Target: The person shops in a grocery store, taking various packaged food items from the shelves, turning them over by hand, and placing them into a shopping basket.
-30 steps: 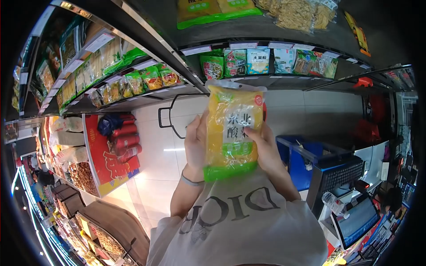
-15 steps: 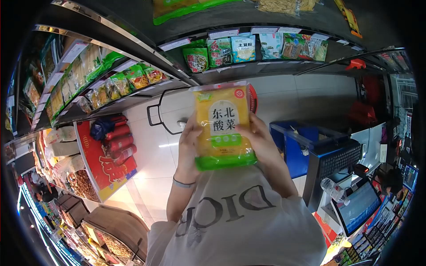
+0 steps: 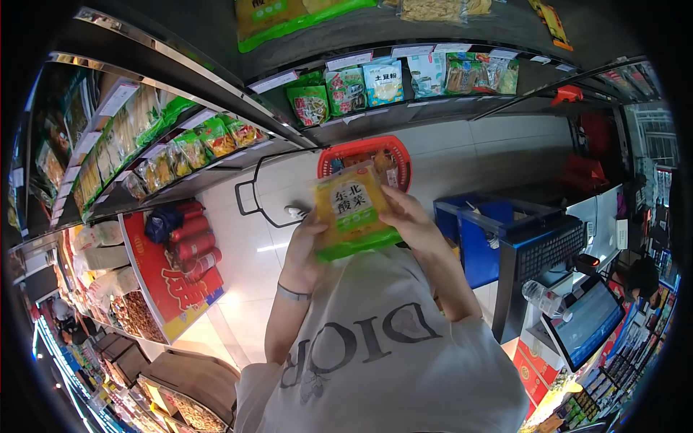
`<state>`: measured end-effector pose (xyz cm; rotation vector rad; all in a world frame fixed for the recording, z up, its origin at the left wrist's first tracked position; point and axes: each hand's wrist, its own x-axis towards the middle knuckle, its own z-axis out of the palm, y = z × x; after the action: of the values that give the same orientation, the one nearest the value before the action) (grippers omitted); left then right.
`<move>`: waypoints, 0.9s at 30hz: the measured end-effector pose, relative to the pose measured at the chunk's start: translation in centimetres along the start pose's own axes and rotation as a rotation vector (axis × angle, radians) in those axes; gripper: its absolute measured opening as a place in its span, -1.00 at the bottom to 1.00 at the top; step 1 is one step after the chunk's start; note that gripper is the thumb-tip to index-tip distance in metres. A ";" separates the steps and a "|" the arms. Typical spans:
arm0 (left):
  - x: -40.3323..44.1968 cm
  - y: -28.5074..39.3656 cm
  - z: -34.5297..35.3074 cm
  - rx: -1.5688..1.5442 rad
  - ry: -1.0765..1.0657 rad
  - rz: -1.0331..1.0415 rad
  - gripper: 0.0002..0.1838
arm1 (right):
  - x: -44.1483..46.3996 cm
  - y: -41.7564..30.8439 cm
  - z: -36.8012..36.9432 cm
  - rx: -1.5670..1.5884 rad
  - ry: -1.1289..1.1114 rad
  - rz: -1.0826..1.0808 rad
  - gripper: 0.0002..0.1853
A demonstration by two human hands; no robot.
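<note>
Packet: tilted between fingers
Left hand: half-curled, gripping one side
Right hand: likewise, other side (thumb in front, from here)
Red basket: beyond fingertips

A self-service grocery shop, its goods on open shelving.
Dark shelves carry rows of sealed food packets, with white price labels along the front edges. A red shopping basket with goods inside stands on the pale tiled floor. Loose brown foodstuffs, too small to identify, lie on display at left; at right are a keyboard, a lit screen and racks of small packaged goods.
</note>
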<state>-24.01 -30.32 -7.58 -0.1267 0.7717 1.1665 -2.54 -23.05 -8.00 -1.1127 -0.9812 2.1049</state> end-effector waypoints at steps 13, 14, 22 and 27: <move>5.4 -1.5 -1.2 -0.036 -0.215 -0.068 -0.14 | 2.1 2.7 -4.4 -0.124 0.119 -0.103 -0.33; 5.9 -1.5 -1.2 -0.082 -0.208 -0.107 -0.13 | 2.4 3.2 -5.1 -0.115 0.094 -0.117 -0.33; 6.2 -1.8 -1.4 -0.260 -0.200 -0.147 -0.09 | 3.2 4.1 -5.4 -0.083 0.116 -0.105 -0.27; 4.6 -1.4 -1.6 -0.001 -0.022 0.071 -0.14 | 2.4 2.2 -3.0 -0.092 0.157 -0.050 -0.16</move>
<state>-22.77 -28.06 -11.99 -0.0875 0.7609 1.2334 -1.49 -21.54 -12.03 -1.2649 -1.0277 1.9180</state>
